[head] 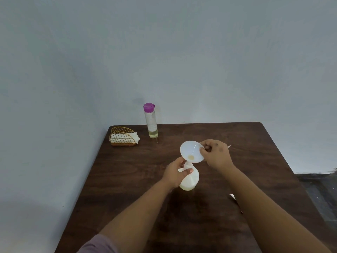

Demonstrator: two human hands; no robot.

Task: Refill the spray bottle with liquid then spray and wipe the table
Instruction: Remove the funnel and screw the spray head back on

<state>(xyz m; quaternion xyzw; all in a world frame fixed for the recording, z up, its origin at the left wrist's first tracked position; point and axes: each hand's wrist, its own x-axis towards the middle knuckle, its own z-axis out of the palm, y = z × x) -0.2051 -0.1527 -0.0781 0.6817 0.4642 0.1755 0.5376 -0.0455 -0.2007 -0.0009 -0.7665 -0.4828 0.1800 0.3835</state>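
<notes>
A white spray bottle body [190,180] stands on the dark wooden table [127,189], its head off. My left hand [175,173] grips its neck. A white funnel [190,151] sits tilted in the bottle's mouth, a little yellowish liquid pooled at its bottom. My right hand [216,154] pinches the funnel's right rim. A tall clear bottle with a purple cap [151,121] stands at the table's far edge, holding a small amount of yellowish liquid. A thin tube end [229,147] pokes out behind my right hand.
A gold wire holder with white napkins [124,137] stands at the far left corner. A small white object [232,196] lies on the table, partly hidden by my right forearm. A pale wall rises behind the table; dark floor shows at right.
</notes>
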